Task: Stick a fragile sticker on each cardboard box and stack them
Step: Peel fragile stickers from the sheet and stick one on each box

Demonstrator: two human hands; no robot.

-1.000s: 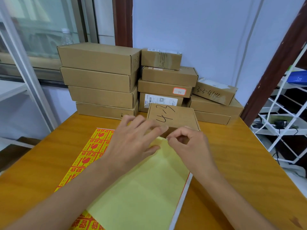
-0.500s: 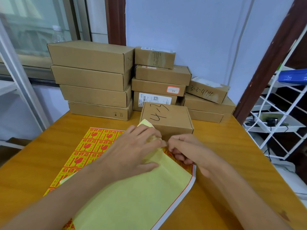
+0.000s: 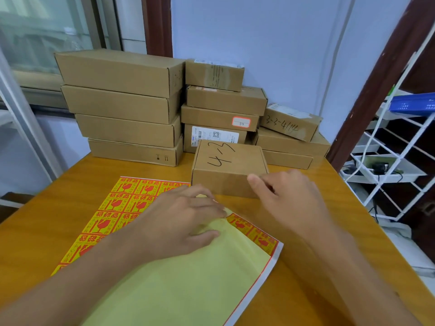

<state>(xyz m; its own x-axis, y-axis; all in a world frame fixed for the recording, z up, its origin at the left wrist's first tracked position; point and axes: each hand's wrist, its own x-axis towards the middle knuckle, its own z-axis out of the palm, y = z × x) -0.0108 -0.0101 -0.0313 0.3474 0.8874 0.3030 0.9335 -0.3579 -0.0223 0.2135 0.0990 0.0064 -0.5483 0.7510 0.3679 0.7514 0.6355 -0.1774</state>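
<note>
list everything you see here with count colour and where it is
box marked 4-3: one, brown, front of the table centre
stacked cardboard boxes: about eleven, brown, three stacks along the wall
fragile sticker sheet: one, yellow and red, on the table, partly folded over so its pale yellow backing shows
table: one, orange wood
wire rack: one, white, at the right
window: one, upper left
left hand: one, presses on the folded sheet
right hand: one, hovers by the marked box, blurred

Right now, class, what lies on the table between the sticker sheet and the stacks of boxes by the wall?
In the head view, one box marked 443 stands between the sticker sheet and the stacked boxes.
</note>
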